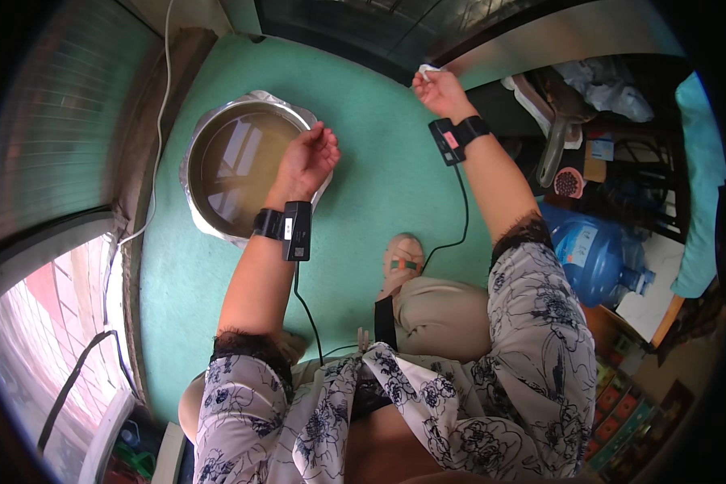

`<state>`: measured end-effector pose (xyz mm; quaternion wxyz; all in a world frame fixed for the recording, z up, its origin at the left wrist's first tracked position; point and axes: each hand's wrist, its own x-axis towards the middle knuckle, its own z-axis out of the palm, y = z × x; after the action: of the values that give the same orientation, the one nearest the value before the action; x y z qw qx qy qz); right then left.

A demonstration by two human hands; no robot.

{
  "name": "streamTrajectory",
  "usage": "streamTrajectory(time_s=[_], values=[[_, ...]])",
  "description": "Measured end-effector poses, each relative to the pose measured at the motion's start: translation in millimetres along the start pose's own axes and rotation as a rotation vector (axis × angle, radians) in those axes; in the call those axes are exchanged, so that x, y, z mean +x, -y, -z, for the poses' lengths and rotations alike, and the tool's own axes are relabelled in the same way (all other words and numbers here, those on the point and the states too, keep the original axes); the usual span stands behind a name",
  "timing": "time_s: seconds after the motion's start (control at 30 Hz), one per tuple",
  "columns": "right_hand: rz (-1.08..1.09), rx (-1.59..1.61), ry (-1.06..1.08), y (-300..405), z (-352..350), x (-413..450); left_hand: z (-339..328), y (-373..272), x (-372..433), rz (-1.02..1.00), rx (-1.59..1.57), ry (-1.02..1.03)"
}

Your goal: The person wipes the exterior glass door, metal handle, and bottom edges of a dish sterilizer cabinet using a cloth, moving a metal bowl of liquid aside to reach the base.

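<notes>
My left hand (310, 158) hangs over the right rim of a round metal basin (195, 209) with a wavy silvery edge. Its fingers curl loosely, and I see nothing in them. Cloudy yellowish water (251, 160) fills much of the basin and reflects a bright window. Farther out to the right, my right hand (440, 94) pinches a small white cloth or tissue (428, 70). That cloth is at the lower corner of a dark glossy panel (345, 36), by a pale strip; whether it presses on the surface is unclear. Black strapped devices sit on both wrists.
The basin stands on a green floor (363, 181). Cables run from the wrist devices towards my lap. To the right are a blue water jug (590, 257), a pan handle (553, 151) and cluttered shelves. A white cable (160, 121) hangs along the left wall by a bright opening.
</notes>
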<state>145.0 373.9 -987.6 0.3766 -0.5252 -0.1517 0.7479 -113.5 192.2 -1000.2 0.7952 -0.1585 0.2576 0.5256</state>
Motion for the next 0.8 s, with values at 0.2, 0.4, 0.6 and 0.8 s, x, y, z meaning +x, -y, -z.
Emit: streamTrajectory(time_s=[0.2, 0.4, 0.6, 0.8], values=[[-0.009, -0.040, -0.265, -56, 27, 58, 7, 6, 2, 0.000, 0.031, -0.075], [-0.117, -0.078, -0.155, -65, 35, 30, 6, 16, 4, 0.007, 0.043, -0.077], [0.102, -0.301, -0.047, -38, 29, -34, -4, 24, 3, 0.031, 0.042, -0.016], [0.405, -0.286, -0.090, 2, 14, -66, -14, 33, 4, 0.051, 0.028, 0.014]])
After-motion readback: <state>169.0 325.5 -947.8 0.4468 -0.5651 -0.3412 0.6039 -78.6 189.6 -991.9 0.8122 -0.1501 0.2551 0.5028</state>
